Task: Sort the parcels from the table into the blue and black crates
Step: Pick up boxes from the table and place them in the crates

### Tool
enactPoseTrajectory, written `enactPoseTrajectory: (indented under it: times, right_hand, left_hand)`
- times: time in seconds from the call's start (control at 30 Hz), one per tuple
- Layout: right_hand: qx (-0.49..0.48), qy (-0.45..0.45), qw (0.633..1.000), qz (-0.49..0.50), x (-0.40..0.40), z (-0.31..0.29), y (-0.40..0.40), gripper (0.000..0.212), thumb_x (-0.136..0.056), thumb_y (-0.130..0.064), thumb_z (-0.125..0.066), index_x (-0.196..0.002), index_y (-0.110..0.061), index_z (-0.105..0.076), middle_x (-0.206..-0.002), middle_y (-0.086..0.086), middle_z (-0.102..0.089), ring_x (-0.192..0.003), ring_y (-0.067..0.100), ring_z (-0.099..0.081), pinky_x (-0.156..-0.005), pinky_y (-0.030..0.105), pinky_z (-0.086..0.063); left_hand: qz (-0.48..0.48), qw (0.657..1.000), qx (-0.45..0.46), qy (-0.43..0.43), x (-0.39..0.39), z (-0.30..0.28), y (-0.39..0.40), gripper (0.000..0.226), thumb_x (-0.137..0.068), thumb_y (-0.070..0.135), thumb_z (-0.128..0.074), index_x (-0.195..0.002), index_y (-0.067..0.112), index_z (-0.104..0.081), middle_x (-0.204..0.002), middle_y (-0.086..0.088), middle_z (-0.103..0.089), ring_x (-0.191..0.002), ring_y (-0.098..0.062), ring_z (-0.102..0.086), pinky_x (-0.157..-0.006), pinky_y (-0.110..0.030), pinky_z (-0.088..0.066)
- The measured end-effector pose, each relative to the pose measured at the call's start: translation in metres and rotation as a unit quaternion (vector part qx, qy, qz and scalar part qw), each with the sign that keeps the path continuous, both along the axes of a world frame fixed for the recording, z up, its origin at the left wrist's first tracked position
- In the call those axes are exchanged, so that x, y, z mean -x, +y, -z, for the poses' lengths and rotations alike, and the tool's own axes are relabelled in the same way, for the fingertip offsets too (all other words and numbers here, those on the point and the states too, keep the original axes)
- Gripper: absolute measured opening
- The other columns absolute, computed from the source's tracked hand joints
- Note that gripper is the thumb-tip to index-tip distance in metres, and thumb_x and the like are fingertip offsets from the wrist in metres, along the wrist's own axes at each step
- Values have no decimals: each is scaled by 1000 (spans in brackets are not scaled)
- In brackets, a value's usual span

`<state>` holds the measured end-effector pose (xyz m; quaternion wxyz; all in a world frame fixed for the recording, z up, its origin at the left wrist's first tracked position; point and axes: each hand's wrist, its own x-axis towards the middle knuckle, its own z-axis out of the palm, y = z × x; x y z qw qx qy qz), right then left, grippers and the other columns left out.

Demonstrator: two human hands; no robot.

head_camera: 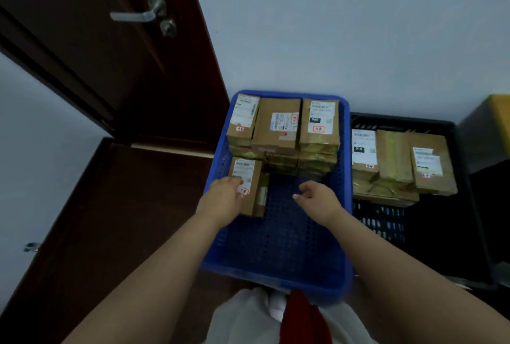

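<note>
- Head view: a blue crate sits on the floor in front of the person, with a black crate touching its right side; both stand against a pale wall.
- Along the far end of the blue crate, stacked parcels stand in a row of three, each topmost box carrying a white label; more boxes show beneath them.
- A single parcel lies nearer, against the blue crate's left wall, label up, just in front of the far row.
- The left hand rests on this near parcel, fingers laid over its label side; whether they curl round an edge cannot be told.
- The right hand hovers over the bare blue floor of the crate, beside that parcel but apart from it, fingers loosely bent and holding nothing.
- The near half of the blue crate shows only its perforated bottom.
- In the black crate, a heap of parcels fills the far part, some labelled, some wrapped in yellowish tape.
- A dark brown door with a metal handle stands open on the left.
- A yellow-edged object shows at the right edge, too cropped to tell.
- White and red clothing appears at the bottom.
</note>
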<state>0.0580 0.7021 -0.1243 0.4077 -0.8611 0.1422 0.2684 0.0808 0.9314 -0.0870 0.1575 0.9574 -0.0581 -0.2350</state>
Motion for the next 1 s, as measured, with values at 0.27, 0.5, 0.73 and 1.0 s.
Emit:
enactPoseTrajectory:
  times: [0.27, 0.5, 0.73, 1.0]
  right_hand:
    - [140, -80, 986, -40, 32, -49, -12, 42, -98, -32, -53, -136, -14, -50, -129, 7, -59, -114, 25, -57, -93, 36, -50]
    - [234, -201, 951, 31, 57, -97, -17, 31, -97, -26, -50, -123, -11, -58, -121, 9, -61, -111, 28, -56, -85, 38, -51]
    - [373, -263, 885, 90, 116, -140, -45, 29, -96, -28, -46, -120, -18, -58, -116, 3, -60, -112, 25, -52, -79, 37, -50]
    - [498, -241, 825, 120, 202, -194, -121, 25, -96, -31, -45, -115, -20, -57, -109, 0, -60, -104, 22, -51, -74, 33, -46]
  left_hand:
    - [215, 974, -14, -65, -14, -34, -28, 40, -100, 26, -47, -140, 19, -44, -141, -2, -43, -131, -22, -34, -101, -42, -41]
    - [355, 918, -3, -178, -16, -81, -61, 34, -96, 24, -50, -129, 16, -53, -133, -3, -49, -122, -24, -43, -95, -41, -45]
    - [482, 844, 16, -233, -2, -121, -136, 39, -97, 27, -46, -135, 17, -48, -137, -3, -45, -127, -24, -36, -97, -43, -44]
    - [593, 745, 26, -305, 52, -187, -242, 36, -97, 32, -47, -131, 20, -53, -135, -2, -45, -128, -23, -35, -88, -37, -46]
